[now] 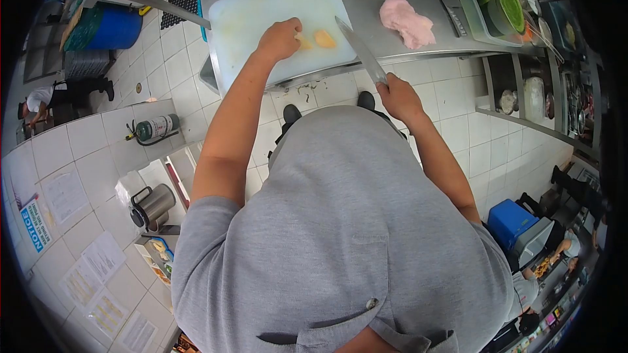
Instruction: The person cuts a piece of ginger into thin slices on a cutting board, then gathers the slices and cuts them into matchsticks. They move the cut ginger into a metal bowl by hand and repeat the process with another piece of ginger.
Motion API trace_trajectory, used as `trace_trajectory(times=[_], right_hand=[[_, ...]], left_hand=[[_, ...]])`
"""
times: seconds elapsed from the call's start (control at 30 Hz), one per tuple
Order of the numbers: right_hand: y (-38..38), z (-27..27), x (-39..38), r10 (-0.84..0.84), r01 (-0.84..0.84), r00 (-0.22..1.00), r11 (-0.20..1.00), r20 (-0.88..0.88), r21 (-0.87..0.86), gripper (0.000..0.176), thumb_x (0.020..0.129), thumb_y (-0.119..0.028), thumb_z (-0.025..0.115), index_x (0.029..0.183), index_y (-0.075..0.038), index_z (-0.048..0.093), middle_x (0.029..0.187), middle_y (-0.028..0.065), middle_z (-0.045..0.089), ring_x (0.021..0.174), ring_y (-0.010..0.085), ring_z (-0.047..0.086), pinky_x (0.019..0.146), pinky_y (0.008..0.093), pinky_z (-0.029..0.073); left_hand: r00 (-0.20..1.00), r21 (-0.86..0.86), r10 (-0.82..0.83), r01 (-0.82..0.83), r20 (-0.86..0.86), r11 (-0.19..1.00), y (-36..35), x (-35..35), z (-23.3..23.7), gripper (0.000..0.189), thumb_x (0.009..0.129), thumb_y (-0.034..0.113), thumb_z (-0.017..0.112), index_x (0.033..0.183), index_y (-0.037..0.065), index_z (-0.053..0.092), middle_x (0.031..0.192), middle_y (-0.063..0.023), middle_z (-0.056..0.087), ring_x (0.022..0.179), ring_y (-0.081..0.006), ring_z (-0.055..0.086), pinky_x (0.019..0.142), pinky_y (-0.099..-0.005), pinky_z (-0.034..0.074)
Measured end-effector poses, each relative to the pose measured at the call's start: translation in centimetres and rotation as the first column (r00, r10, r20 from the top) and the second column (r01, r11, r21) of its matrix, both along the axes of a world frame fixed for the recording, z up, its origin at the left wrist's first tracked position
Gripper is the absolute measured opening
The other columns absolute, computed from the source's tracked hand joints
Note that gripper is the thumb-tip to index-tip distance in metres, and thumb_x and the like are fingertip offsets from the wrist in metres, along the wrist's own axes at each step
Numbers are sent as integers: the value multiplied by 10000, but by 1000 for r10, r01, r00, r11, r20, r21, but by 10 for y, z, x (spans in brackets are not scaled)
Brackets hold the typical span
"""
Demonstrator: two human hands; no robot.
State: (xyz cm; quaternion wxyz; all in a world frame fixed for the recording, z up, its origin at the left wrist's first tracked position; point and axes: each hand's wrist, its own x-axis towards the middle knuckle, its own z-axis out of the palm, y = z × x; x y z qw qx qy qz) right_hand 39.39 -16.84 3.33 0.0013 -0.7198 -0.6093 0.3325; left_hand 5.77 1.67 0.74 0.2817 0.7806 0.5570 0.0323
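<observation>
**One knife (361, 50), one cutting board (261, 10), two yellowish food pieces (324, 38)**

Both food pieces lie on the cutting board: one right at the left hand (280, 39), the other between that hand and the blade. The left hand's fingers are half curled; whether they pinch the nearer piece, I cannot tell. The right hand (400, 97) is closed around the knife's handle, its blade crossing the board's right edge. One pink cloth (405, 21) lies farther right on the steel counter (366, 0).
</observation>
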Motion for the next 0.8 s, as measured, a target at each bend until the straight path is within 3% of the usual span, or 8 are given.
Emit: trace_trajectory(times=[0.07, 0.13, 0.17, 0.23, 0.37, 0.43, 0.53, 0.8], right_hand=[[-1, 5, -1, -10, 11, 999, 1000, -46, 26, 405, 1154, -379, 588, 1202, 13, 674, 1085, 315, 799, 1076, 525, 768, 967, 632, 581], [2, 17, -6, -1, 2, 998, 1000, -62, 27, 408, 1153, -382, 591, 1193, 16, 670, 1076, 319, 796, 1064, 530, 765, 964, 633, 579], [2, 21, -8, 13, -11, 997, 1000, -76, 27, 411, 1152, -385, 594, 1184, 19, 666, 1067, 322, 794, 1053, 535, 763, 961, 633, 577], [4, 18, -11, 22, -20, 996, 999, -84, 31, 413, 1151, -387, 597, 1180, 20, 663, 1062, 324, 792, 1048, 537, 761, 957, 633, 576], [14, 6, -17, 64, -56, 994, 995, -94, 86, 411, 1150, -390, 599, 1179, 15, 662, 1052, 324, 791, 1037, 536, 762, 947, 630, 582], [19, 1, -21, 69, -59, 993, 993, -92, 100, 406, 1149, -389, 598, 1180, 11, 663, 1049, 322, 792, 1033, 535, 764, 943, 630, 584], [28, -9, -21, 93, -83, 993, 989, -75, 123, 398, 1147, -386, 598, 1181, 5, 665, 1043, 315, 795, 1029, 533, 767, 936, 630, 588], [37, -11, -22, 96, -92, 993, 993, -62, 69, 388, 1144, -378, 604, 1171, 5, 667, 1053, 304, 801, 1030, 526, 772, 932, 630, 589]], left_hand=[[1000, 34, 24, -23, -6, 999, -1, -1, 6, 371, 949, 121, 737, 1319, 86, 734, 1075, -217, 823, 1032, -412, 781, 952, -517, 603], [992, -25, 96, -98, -78, 995, -5, 4, 20, 368, 961, 123, 734, 1326, 76, 739, 1340, -223, 790, 1282, -419, 735, 1037, -493, 608], [993, -27, 92, -94, -78, 995, -13, 8, 20, 368, 961, 123, 734, 1326, 76, 739, 1340, -223, 790, 1282, -419, 735, 1037, -493, 608], [994, 261, 110, -105, -6, 960, -33, 16, 13, 405, 968, 168, 762, 1353, 48, 728, 1475, -201, 727, 1426, -408, 642, 1126, -525, 556], [997, 413, -63, 36, 53, 910, -83, 38, -5, 468, 1024, 276, 781, 1442, 74, 723, 1570, -147, 663, 1518, -395, 537, 1232, -598, 438], [997, 517, -74, 59, 7, 854, -100, 46, -17, 539, 1076, 382, 748, 1529, 94, 703, 1653, -83, 632, 1614, -411, 446, 1292, -721, 294], [1000, 497, -24, 21, 0, 867, -109, 49, -25, 576, 1114, 449, 701, 1580, 111, 681, 1731, -33, 583, 1672, -435, 370, 1301, -784, 216], [1000, 496, -4, -1, 8, 868, -111, 48, -33, 565, 1136, 448, 672, 1595, 119, 671, 1759, -15, 558, 1673, -443, 370, 1292, -811, 201]])
